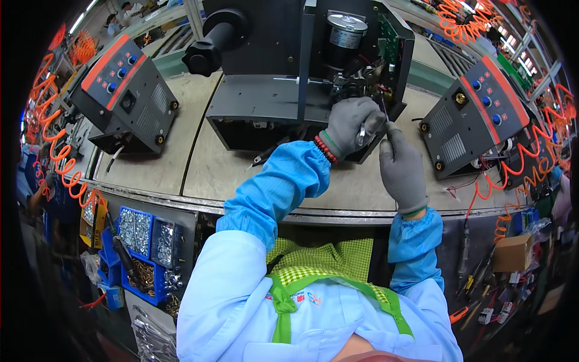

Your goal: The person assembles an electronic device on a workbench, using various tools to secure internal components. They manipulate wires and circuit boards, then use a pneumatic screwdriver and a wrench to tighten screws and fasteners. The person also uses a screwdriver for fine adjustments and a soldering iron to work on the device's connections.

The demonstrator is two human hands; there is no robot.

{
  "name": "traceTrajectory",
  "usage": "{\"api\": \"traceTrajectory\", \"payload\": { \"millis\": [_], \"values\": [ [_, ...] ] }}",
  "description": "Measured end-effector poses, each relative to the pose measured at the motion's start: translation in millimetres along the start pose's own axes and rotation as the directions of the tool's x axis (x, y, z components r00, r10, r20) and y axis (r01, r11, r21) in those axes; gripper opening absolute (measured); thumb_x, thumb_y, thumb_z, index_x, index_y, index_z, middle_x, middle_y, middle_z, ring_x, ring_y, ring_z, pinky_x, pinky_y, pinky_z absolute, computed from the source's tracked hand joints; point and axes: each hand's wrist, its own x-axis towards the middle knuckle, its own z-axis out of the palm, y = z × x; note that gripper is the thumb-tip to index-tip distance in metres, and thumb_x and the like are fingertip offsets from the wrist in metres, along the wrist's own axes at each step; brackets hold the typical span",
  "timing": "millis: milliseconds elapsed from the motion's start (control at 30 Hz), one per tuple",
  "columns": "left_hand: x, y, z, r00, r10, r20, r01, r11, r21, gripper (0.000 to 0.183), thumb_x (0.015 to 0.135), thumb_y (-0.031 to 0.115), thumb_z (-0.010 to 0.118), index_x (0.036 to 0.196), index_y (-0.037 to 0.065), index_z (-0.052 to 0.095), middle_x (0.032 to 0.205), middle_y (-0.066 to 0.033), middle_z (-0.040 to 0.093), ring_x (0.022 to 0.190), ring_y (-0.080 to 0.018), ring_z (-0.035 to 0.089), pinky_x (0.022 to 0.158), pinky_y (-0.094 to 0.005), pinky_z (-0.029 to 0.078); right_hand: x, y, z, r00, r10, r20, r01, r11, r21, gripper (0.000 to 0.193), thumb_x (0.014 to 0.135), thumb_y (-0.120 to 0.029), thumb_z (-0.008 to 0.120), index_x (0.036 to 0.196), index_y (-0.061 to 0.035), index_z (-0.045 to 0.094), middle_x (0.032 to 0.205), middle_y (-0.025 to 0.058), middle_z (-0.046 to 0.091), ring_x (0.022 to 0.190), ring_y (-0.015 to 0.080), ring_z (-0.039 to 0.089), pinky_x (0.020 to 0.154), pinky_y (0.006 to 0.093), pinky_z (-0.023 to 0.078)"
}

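A dark grey machine housing stands open in front of me, with a silver-topped motor and a cluster of small mechanical parts inside its right section. My left hand, in a grey glove, is closed just below that cluster. Shiny metal shows by its fingers, its kind too unclear to name. Close beside it, my right hand, also gloved, has its fingertips pressed together near the right edge of the opening. A thin rod or wire seems to run up from them; what they pinch is too small to make out.
Control units with orange trim stand at left and right. Orange coiled hoses hang at both sides. Lower left, blue bins hold screws and small metal parts. A cardboard box sits lower right. A black knob juts from the housing.
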Motion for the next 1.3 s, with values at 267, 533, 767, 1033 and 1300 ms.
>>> {"api": "traceTrajectory", "payload": {
  "millis": [267,533,767,1033,1300],
  "values": [
    [-1.1,27.5,-18.7,0.995,-0.088,-0.051,0.084,0.993,-0.077,0.028,0.096,0.032,0.051,0.091,0.006,0.059,0.080,-0.0125,0.061,0.074,-0.0315,0.061,0.065,-0.0366,0.049,-17.0,28.5,14.9,0.991,-0.122,-0.052,0.119,0.991,-0.058,0.036,0.090,-0.011,0.052,0.124,0.0026,0.051,0.091,0.0234,0.063,0.072,0.0370,0.062,0.063,0.0419,0.048],
    [-101.7,80.2,-77.8,0.741,-0.556,0.376,0.639,0.411,-0.650,0.052,0.103,0.042,0.033,0.137,0.003,0.039,0.117,-0.0124,0.060,0.092,-0.0149,0.064,0.083,-0.0294,0.052,-97.6,-26.3,22.2,0.993,0.106,0.042,-0.111,0.802,0.587,0.026,0.096,-0.010,0.045,0.118,0.0015,0.053,0.081,0.0051,0.056,0.058,0.0061,0.049,0.049,0.0222,0.040],
    [-134.4,134.2,-146.2,0.461,-0.878,0.130,0.621,0.214,-0.754,0.036,0.103,0.035,0.038,0.115,0.004,0.051,0.082,-0.0037,0.059,0.086,-0.0152,0.063,0.076,-0.0312,0.053,-115.4,-76.3,85.8,0.855,-0.314,0.412,0.064,0.853,0.517,0.026,0.090,-0.010,0.057,0.113,0.0020,0.058,0.091,0.0186,0.062,0.081,0.0316,0.063,0.070,0.0370,0.050],
    [-163.4,176.6,-373.9,0.214,-0.957,-0.196,0.971,0.187,0.149,0.028,0.096,0.030,0.053,0.108,0.005,0.056,0.072,-0.0011,0.054,0.059,-0.0070,0.053,0.052,-0.0217,0.044,-91.0,-26.8,68.0,0.833,-0.292,0.469,0.077,0.902,0.425,0.031,0.086,-0.010,0.061,0.116,0.0001,0.059,0.107,0.0140,0.059,0.086,0.0206,0.062,0.075,0.0301,0.051],
    [-271.0,166.1,-345.6,0.232,-0.960,-0.159,0.805,0.098,0.586,0.028,0.088,0.025,0.058,0.103,0.002,0.053,0.082,-0.0165,0.065,0.071,-0.0285,0.065,0.062,-0.0398,0.051,-87.1,-10.6,74.2,0.797,-0.299,0.526,0.091,0.919,0.385,0.030,0.086,-0.010,0.060,0.115,0.0008,0.058,0.106,0.0136,0.058,0.084,0.0196,0.062,0.074,0.0305,0.051]
  ]
}}
